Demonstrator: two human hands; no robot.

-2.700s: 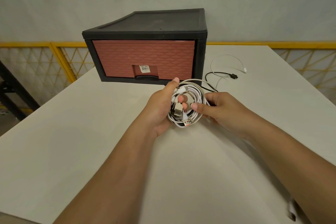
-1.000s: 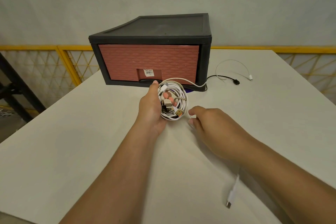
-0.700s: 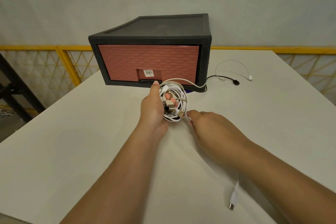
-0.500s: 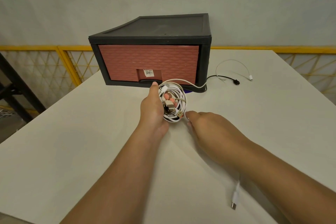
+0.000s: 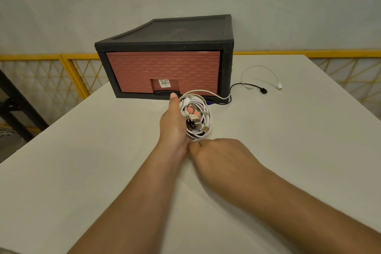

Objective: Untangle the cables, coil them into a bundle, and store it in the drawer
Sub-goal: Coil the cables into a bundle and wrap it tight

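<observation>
Fingers (image 5: 190, 110) of the left hand (image 5: 174, 121) were curled round the bundle of cables (image 5: 203, 113). The fingertips showed through the hole in the middle of the loops, and the thumb lay up along the near side. This hand held the bundle just in front of the drawer box (image 5: 165, 44), close to its bottom edge. Metal plugs stuck out from the middle of the loops.

Just in front of the bundle, farther from the drawer box, was the right hand (image 5: 222, 156), with its back turned up. Its fingers were tucked under and their tips were hidden. A white strand (image 5: 199, 140) from the bundle ran straight into them, so they seemed to pinch it.

One more white line ran from the top of the bundle to the right bottom corner of the drawer box. The red drawer (image 5: 165, 68) was pushed all the way in, with a small sticker (image 5: 165, 83) over its dark handle (image 5: 165, 93).

Right of the drawer box, a thin white cable (image 5: 257, 67) made an arch on the counter (image 5: 82, 171), and a black cable (image 5: 247, 84) lay under that arch. Behind the drawer box stood a grey wall, with a yellow fence (image 5: 72, 62) on both sides.
</observation>
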